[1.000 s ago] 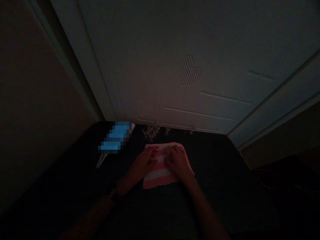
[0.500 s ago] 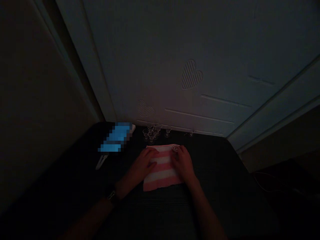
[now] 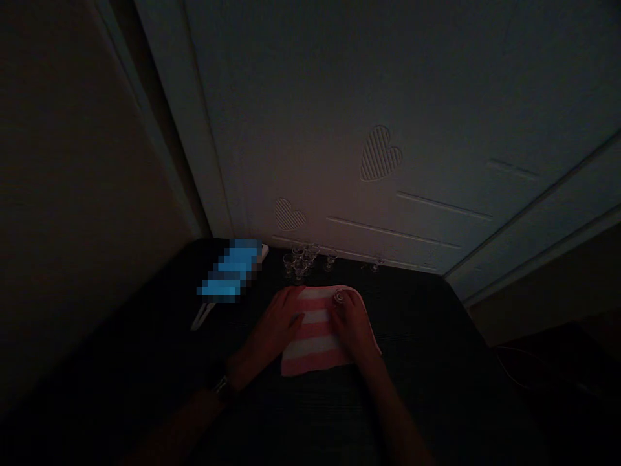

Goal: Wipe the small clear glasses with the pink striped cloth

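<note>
A pink and white striped cloth (image 3: 315, 330) lies spread on the dark table (image 3: 330, 421). My left hand (image 3: 279, 320) rests over its left edge, fingers apart, with nothing in it. At the cloth's right side, my right hand (image 3: 353, 320) has its fingers around a small clear glass object (image 3: 339, 296) near the cloth's top edge. Dim light hides the exact contact. Beyond the cloth stands a cluster of several small clear glasses (image 3: 299, 262), with one more glass (image 3: 330, 260) just right of it.
A device with a blurred blue screen (image 3: 230, 268) leans on a white stand (image 3: 202, 315) at the left. Another small glass object (image 3: 376, 263) is near the wall (image 3: 310, 162). A pale cable (image 3: 509, 369) shows at the right.
The view has shifted slightly. My right hand has moved a little inward with the small glass object, and more cloth shows to its right. My left hand has barely moved.
</note>
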### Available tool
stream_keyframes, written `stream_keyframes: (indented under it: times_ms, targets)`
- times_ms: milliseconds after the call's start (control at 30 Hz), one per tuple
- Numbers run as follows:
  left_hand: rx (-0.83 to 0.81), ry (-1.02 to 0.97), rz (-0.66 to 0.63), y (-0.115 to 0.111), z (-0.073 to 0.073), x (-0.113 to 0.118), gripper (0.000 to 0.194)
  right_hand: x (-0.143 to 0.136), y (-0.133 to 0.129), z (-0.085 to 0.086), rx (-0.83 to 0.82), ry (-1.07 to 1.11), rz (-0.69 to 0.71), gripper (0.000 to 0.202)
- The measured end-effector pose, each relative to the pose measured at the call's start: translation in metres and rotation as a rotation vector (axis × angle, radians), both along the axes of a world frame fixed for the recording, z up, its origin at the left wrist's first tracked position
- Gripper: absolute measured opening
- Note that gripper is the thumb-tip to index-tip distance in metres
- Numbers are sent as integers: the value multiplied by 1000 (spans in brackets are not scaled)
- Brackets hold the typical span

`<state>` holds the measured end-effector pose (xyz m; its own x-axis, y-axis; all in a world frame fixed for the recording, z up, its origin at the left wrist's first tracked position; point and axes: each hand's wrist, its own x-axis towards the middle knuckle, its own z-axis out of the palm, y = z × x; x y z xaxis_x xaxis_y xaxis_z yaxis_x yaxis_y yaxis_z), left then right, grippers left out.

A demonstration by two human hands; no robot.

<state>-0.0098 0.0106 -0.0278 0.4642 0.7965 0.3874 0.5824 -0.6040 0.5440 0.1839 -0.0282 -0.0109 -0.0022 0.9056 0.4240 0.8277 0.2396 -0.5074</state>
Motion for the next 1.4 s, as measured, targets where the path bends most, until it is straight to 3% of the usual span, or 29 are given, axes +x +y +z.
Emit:
stream_keyframes:
  times_ms: [200,567,733,867,1067,1400]
  targets:
    - [-7,1,21,0,1,1,49,0,-1,2,-5,-46,64,25]
    - [-35,33,6,-5,10,0,45,-6,-5,8,-27,129,6,35]
    - [2,71,-24,-6,12,0,41,-3,-3,9,-54,138,13,29]
    - [58,114,-54,-7,14,0,26,-2,-2,6,-62,101,-6,22]
    - [20,163,-94,-7,22,1,19,-6,-4,4,-24,145,-61,23]
    - [-38,220,-84,-9,27,-3,18,-7,-6,13,-3,170,43,9]
